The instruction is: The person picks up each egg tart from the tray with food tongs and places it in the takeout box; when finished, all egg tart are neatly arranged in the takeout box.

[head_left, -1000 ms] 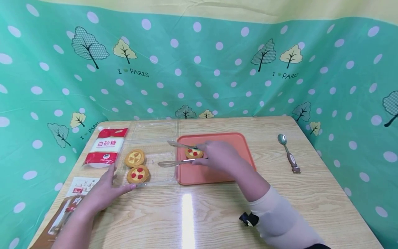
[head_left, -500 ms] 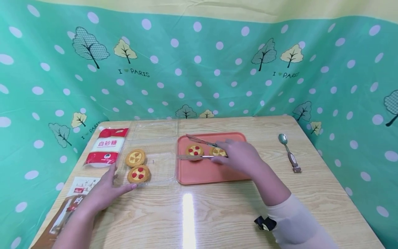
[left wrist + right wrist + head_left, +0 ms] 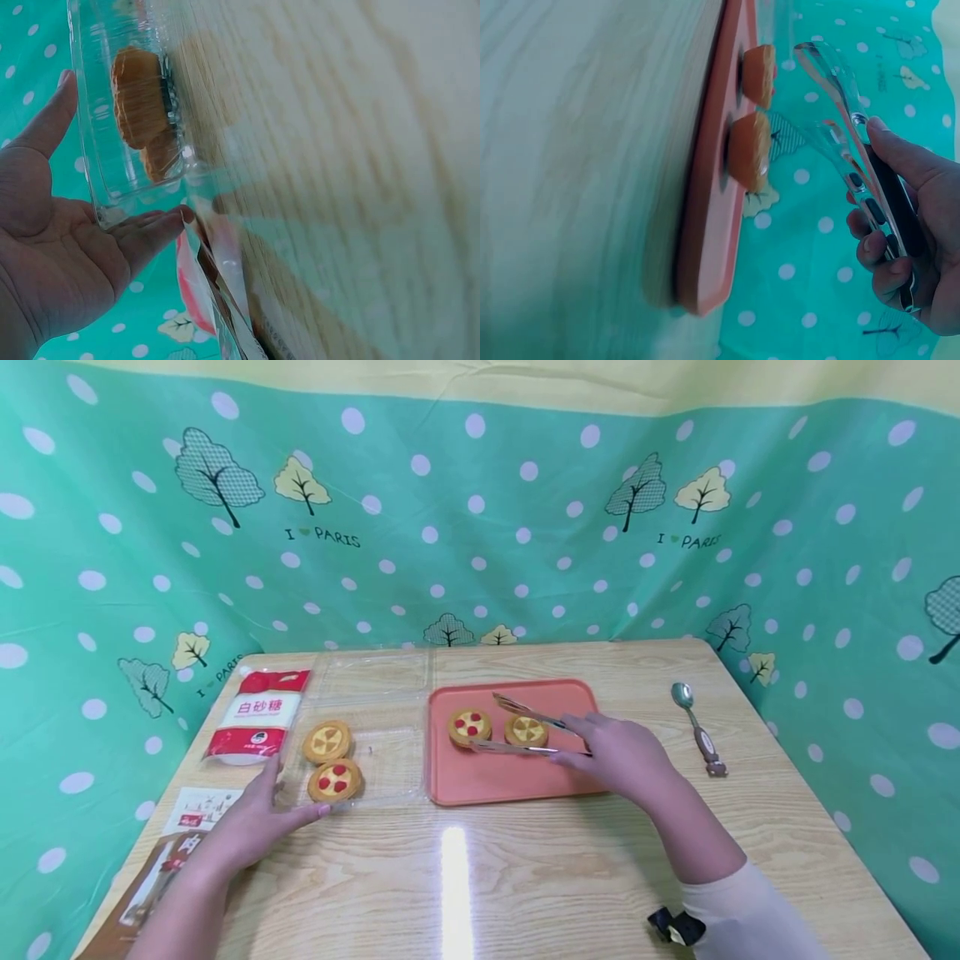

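My right hand [image 3: 618, 758] grips metal tongs [image 3: 855, 131] with black handle inserts. The tongs' arms stand apart above the pink tray [image 3: 495, 783], with nothing between them in the right wrist view. On that tray sit a tart with red pieces [image 3: 470, 727] and a tart with pale wedges [image 3: 526, 730], side by side. My left hand [image 3: 251, 822], fingers spread, touches the near left corner of a clear plastic box [image 3: 393, 768]. Inside the box, a wedge-topped tart [image 3: 327, 742] lies against a red-topped tart [image 3: 334, 780].
The box's clear lid [image 3: 371, 675] lies folded back behind it. A red and white sugar bag [image 3: 255, 714] stands left of the box. Below it is a brown packet [image 3: 150, 885], partly under my left arm. A spoon [image 3: 699, 731] lies at the right. Patterned cloth surrounds the wooden table.
The right hand has drawn the tongs rightward across the tray, and their arms have parted from the wedge-topped tart, which now rests beside the red-topped one. The left hand stays put.
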